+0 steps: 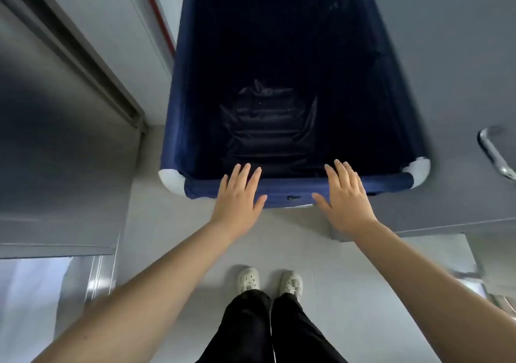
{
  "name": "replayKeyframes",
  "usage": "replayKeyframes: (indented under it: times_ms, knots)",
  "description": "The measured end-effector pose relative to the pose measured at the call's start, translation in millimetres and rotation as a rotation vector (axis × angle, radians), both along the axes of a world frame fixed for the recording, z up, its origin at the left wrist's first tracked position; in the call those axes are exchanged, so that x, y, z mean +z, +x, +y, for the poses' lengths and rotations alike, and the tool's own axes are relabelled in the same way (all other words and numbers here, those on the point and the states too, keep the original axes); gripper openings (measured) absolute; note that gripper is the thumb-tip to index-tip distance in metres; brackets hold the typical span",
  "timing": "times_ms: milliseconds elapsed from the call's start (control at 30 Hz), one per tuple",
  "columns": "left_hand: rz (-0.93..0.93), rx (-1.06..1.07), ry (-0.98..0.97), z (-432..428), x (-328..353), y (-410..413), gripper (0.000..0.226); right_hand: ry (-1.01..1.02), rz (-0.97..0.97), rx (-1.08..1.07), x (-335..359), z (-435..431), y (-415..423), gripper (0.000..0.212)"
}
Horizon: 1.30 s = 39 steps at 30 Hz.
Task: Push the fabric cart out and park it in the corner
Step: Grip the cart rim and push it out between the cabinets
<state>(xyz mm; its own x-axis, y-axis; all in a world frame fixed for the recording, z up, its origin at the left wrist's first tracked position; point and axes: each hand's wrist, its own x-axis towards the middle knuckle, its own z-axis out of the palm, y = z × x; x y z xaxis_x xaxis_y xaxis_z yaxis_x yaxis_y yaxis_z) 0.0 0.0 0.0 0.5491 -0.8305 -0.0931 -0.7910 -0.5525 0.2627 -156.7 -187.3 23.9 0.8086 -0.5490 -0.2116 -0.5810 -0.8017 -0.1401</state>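
Resting flat with fingers spread, the left hand [238,195] and right hand [344,195] lie on the near rim of the navy fabric cart [290,188], gripping nothing. Cart stands between grey walls; its wheels are hidden and its far end cut off.

Dim, cool, even lighting w/ soft shadows, near-black inside the fabric cart [290,186], slight glare on metal handle [494,153] at 3 o'clock, wide-angle bending and blur toward edges.
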Motion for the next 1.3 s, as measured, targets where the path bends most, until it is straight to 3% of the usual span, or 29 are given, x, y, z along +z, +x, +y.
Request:
replayKeyframes:
  times_ms: [167, 433, 567, 733, 1300]
  knots:
    - [-0.048, 0.012, 0.061, 5, -17, -3, 0.058, 0.025, 0.096, 0.025, -23, -12, -6, 0.067]
    - [-0.161, 0.009, 0.013, 3, -29, -2, 0.056, -0.03, -0.061, 0.014, -35, -17, -7, 0.05]
    - [-0.192, 0.061, -0.089, -2, -36, 0, 0.045, -0.018, -0.137, 0.014, -42, -21, -6, 0.042]
    - [-0.26, 0.082, -0.108, -6, -45, 0, 0.036, -0.024, -0.132, 0.064, -50, -30, -8, 0.05]
    - [-0.24, 0.075, 0.02, -53, -35, 75, 0.039, -0.052, -0.145, 0.103, -55, -76, 64, 0.039]
